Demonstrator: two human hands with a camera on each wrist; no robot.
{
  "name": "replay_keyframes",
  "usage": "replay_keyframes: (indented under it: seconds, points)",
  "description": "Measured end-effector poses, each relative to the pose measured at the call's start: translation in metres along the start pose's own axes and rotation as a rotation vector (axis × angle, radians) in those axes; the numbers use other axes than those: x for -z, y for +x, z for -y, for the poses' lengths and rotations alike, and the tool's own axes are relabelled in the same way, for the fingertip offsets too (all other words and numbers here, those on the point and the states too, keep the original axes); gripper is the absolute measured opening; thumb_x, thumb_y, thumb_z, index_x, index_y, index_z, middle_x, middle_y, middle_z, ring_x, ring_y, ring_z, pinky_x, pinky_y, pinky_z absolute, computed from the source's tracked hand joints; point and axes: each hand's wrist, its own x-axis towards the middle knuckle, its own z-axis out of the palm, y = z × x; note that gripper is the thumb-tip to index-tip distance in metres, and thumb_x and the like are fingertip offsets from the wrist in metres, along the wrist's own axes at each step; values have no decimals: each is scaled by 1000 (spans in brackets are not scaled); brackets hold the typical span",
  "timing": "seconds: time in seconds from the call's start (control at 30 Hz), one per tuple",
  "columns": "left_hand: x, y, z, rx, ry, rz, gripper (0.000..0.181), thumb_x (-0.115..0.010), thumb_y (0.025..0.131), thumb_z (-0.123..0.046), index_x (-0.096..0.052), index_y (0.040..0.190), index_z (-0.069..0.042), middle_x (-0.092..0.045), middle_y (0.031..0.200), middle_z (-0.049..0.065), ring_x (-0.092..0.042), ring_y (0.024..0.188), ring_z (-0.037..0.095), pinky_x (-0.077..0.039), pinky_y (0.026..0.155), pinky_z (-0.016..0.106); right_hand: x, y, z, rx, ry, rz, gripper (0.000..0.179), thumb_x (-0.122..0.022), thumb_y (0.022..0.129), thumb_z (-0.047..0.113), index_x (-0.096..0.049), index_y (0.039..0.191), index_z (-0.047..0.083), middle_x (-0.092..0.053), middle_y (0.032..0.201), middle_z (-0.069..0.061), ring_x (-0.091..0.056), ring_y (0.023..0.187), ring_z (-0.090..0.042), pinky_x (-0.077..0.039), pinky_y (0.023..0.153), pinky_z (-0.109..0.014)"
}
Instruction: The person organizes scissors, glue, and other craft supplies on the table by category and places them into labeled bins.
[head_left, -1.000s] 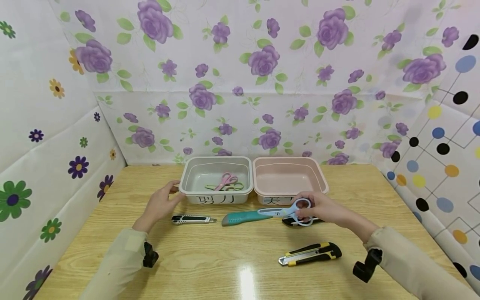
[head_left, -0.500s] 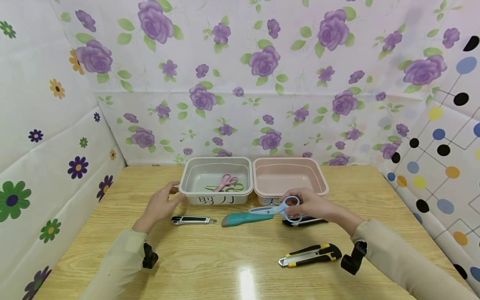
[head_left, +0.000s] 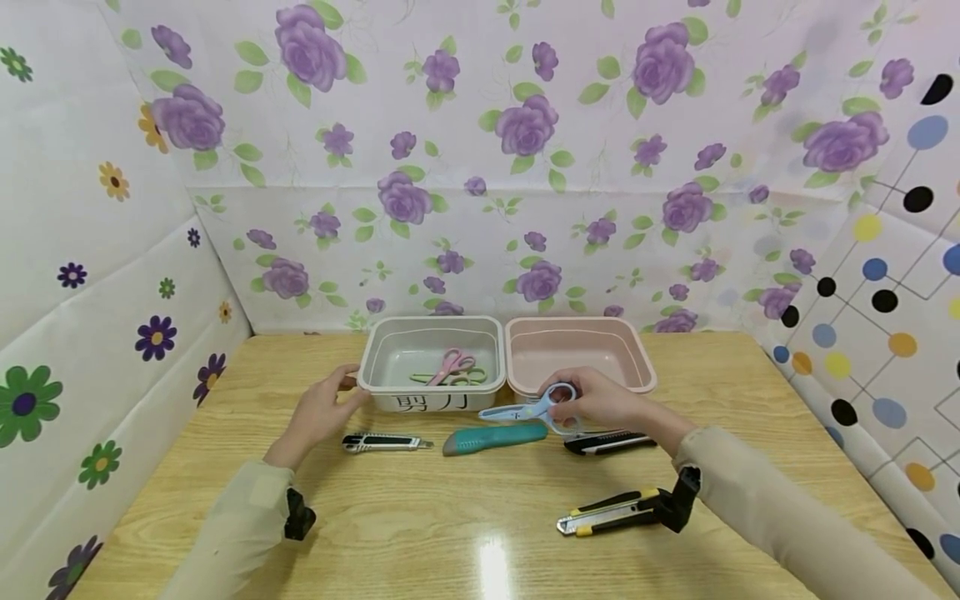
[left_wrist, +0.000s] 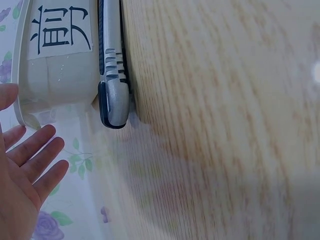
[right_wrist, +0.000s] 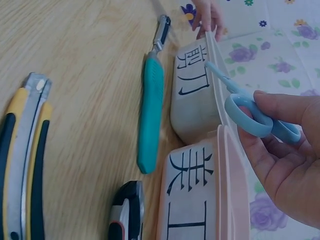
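My right hand [head_left: 596,397] pinches a pair of light blue scissors [head_left: 525,412] by the handle loops, the blades pointing left above the teal utility knife [head_left: 495,437]. In the right wrist view, thumb and fingers hold the loops of the scissors [right_wrist: 245,107]. My left hand [head_left: 321,412] touches the left end of the grey bin [head_left: 431,390], its fingers fairly straight and spread in the left wrist view. Inside that bin lie pink scissors [head_left: 451,364] and green scissors [head_left: 472,377]. The pink bin [head_left: 643,350] stands against its right side, partly behind my right hand.
On the wooden table [head_left: 420,508] lie a white-and-black utility knife [head_left: 384,442] at left and a black one [head_left: 609,442] under my right hand. A yellow-and-black utility knife [head_left: 607,513] is nearer the front, partly covered by the right wrist camera [head_left: 681,500].
My right hand has moved left and slightly back with the light blue scissors, from over the black utility knife toward the grey bin's front. The left hand stays at the bin's end.
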Motion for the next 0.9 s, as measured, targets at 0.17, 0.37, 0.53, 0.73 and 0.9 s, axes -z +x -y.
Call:
replay_keyframes:
  seconds: [0.17,0.37,0.53,0.73,0.9]
  points:
    - [-1,0,2,-7,0,-6,56,-54,90,-39,-43,130,-1,-60,111,22,-54,105,40,-42,85,57,-2,8,3,9,-30,-17,25,-63,85,8,-59,108,-1,-59,82,-11,-51,66,-17,-45,57,-26]
    - [-2,-1,3,-13,1,-6,56,-54,90,-38,-43,130,-2,-60,111,22,-54,105,40,-43,84,57,-5,16,5,-9,44,1,25,-60,84,2,-56,107,-6,-59,77,-11,-50,61,-16,-44,55,-25]
    - [-1,-1,2,-15,4,-11,55,-55,90,-37,-44,130,-1,-60,111,22,-54,104,40,-43,84,56,-6,22,8,1,70,-6,27,-59,85,0,-54,109,-8,-59,77,-11,-50,62,-17,-44,56,-26]
    - [0,0,0,-18,-3,-16,55,-55,90,-36,-44,130,-1,-60,111,23,-54,104,40,-43,84,56,-4,27,11,20,19,-22,28,-59,85,2,-54,111,-7,-60,80,-13,-54,66,-19,-48,62,-31]
    - [0,0,1,-15,3,-14,55,-55,90,-36,-43,130,-1,-60,111,22,-54,105,39,-43,85,55,-3,34,11,-1,-1,-52,28,-60,84,3,-56,111,-5,-62,85,-12,-59,72,-19,-51,69,-38]
